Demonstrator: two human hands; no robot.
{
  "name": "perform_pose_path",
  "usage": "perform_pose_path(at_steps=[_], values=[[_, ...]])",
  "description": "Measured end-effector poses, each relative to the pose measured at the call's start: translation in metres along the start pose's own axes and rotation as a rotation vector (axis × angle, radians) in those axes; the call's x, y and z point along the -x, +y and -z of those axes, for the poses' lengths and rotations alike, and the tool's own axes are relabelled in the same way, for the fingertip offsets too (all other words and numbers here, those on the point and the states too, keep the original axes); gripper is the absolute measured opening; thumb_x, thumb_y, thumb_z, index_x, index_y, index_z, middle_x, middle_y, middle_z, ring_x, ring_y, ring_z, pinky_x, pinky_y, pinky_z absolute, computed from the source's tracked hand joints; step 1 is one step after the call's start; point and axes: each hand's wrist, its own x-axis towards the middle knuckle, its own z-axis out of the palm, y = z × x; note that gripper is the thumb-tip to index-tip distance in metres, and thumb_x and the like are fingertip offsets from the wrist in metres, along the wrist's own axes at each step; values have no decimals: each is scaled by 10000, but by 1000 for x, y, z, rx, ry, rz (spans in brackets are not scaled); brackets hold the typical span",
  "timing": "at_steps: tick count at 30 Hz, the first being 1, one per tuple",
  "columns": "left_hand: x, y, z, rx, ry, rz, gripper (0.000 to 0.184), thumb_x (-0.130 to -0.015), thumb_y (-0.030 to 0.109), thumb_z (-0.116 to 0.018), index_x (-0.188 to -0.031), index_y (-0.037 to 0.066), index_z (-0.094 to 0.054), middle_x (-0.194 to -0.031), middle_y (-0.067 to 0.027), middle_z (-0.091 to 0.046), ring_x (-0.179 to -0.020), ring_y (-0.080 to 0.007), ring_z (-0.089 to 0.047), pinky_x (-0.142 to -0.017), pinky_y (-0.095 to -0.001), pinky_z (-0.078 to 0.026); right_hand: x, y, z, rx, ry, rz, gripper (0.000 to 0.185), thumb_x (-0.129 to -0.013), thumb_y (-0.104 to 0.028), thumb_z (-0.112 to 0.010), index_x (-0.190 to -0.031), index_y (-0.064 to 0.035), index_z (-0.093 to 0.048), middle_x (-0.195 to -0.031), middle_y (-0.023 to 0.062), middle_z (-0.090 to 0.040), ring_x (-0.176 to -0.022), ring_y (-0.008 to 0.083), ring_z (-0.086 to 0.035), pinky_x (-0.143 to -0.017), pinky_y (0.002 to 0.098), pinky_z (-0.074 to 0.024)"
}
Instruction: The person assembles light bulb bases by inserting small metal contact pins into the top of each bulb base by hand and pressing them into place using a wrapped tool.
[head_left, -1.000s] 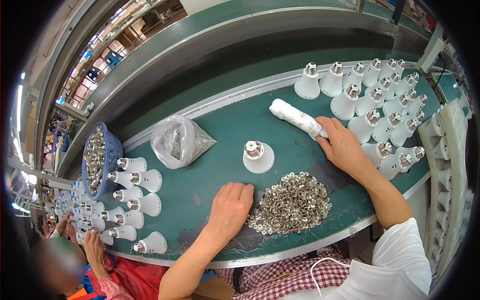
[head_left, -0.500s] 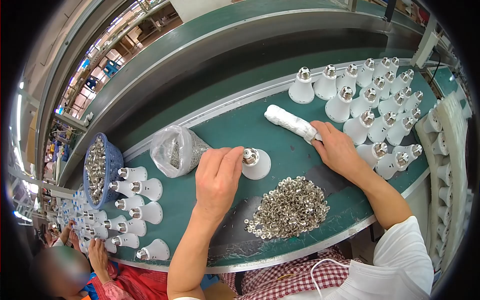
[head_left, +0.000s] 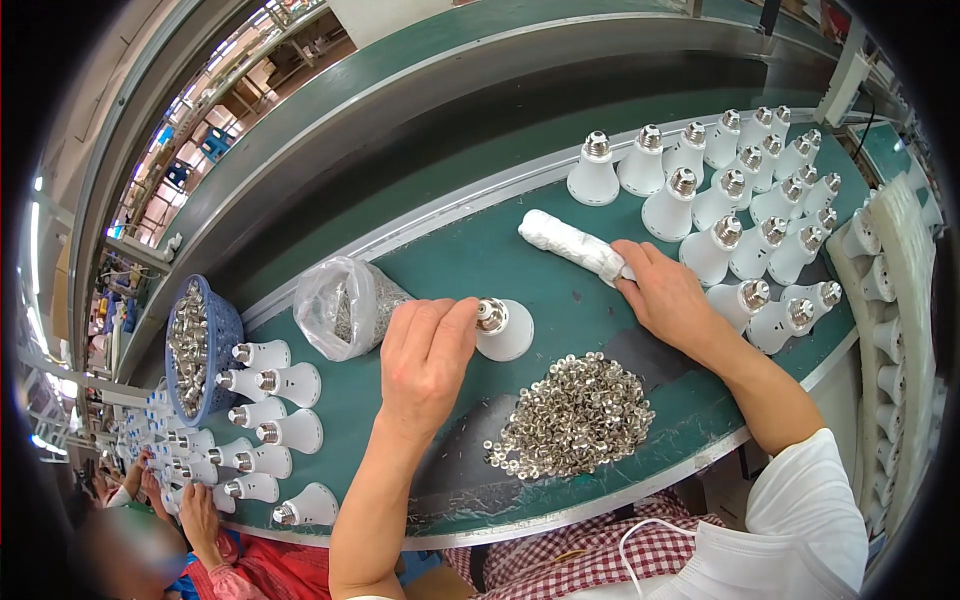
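Far left, a co-worker's hand (head_left: 197, 515) is resting among more bulbs. Next, the blue basket (head_left: 228, 345) is holding a heap of threaded metal shells (head_left: 190, 335). Beside it, bulbs on their sides (head_left: 298, 384) are lying with shells on; I am reading these as the share left to do.

The clear plastic bag (head_left: 325, 295) is standing open-mouthed on the counter (head_left: 450, 265), holding fine metal pieces, too small to identify.

My left hand (head_left: 422, 360) is keeping its fingertips together at the metal cap of one upright bulb (head_left: 510, 335); whether they are pinching a part, I cannot tell. This bulb is sitting mid-counter, apart from both groups, so I am judging it part-done.

Nearer me, a loose pile of small metal caps (head_left: 570, 415) is lying without a container; plenty is remaining.

My right hand (head_left: 668, 295) is clamping the near end of a white-wrapped rod (head_left: 565, 242), well apart from the bulb.

To the right, standing bulbs (head_left: 668, 213) are grouping in rows, seemingly the finished share, though their tips are showing too small to confirm. Far right, a pale tray (head_left: 908, 270) is holding further bulbs (head_left: 890, 340).
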Motion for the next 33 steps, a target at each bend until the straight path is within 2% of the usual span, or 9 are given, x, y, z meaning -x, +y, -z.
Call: perform_pose_path(at_steps=[13,19,21,24,26,27,28,31,33], values=[[-2,-1,5,-2,-49,-92,294,-616,-24,-687,-904,-8,-631,-812,-89,-575,-681,-226,-548,-579,-331,-457,0,-2,2,-15,-38,-41,352,-826,-102,-579,-1148,-46,-448,-939,146,-553,-834,340,-578,-674,427,-476],[0,1,1,353,-40,366,134,-745,11,-687,-877,15,-662,-751,-69,-608,-663,-160,-570,-580,-254,-444,0,0,1,-31,-26,-26,338,-829,-115,-574,-1134,-46,-448,-921,151,-571,-832,335,-590,-665,429,-478],[0,-2,-3,776,-90,801,76,-789,74,-685,-832,19,-656,-729,-39,-612,-676,-113,-565,-596,-230,-444,-1,0,3,-62,-17,-25,333,-829,-117,-573,-1130,-44,-448,-921,160,-584,-836,340,-591,-665,432,-474],[-12,-7,2,981,-236,1061,91,-810,102,-678,-829,20,-644,-706,-23,-605,-652,-90,-554,-573,-220,-440,-3,-3,11,-234,-82,-53,334,-838,-122,-568,-1143,-39,-459,-895,178,-608,-799,335,-606,-653,413,-470],[-19,-11,8,1035,-319,1156,107,-818,104,-669,-860,10,-641,-697,-26,-603,-630,-86,-549,-548,-210,-431,-4,-5,17,-518,-180,-136,358,-846,-129,-568,-1178,-40,-470,-862,174,-619,-749,301,-624,-644,390,-464],[-21,-13,9,1082,-414,1254,126,-825,105,-659,-892,0,-638,-687,-28,-600,-608,-81,-544,-523,-200,-422,-7,-2,8,-636,-127,-47,387,-856,-128,-571,-1217,-34,-470,-796,108,-617,-629,176,-586,-564,310,-441],[-22,-14,9,1087,-409,1252,126,-825,105,-659,-892,0,-638,-687,-28,-600,-608,-81,-544,-523,-200,-422,-6,2,9,-630,-128,-44,387,-856,-128,-571,-1217,-34,-470,-796,108,-617,-629,176,-586,-564,310,-441],[-24,-17,9,1177,-503,1317,162,-849,124,-632,-950,-2,-634,-671,-28,-594,-556,-75,-528,-467,-190,-399,-7,-6,22,-1135,-427,-302,399,-879,-135,-568,-1246,-22,-461,-757,3,-557,-552,9,-379,-457,171,-294],[-25,-18,9,1218,-542,1317,176,-860,142,-619,-965,3,-638,-658,-33,-593,-529,-73,-521,-446,-190,-396,-8,-9,27,-1197,-448,-327,405,-880,-134,-567,-1254,-24,-457,-760,7,-562,-541,9,-377,-453,175,-291]])
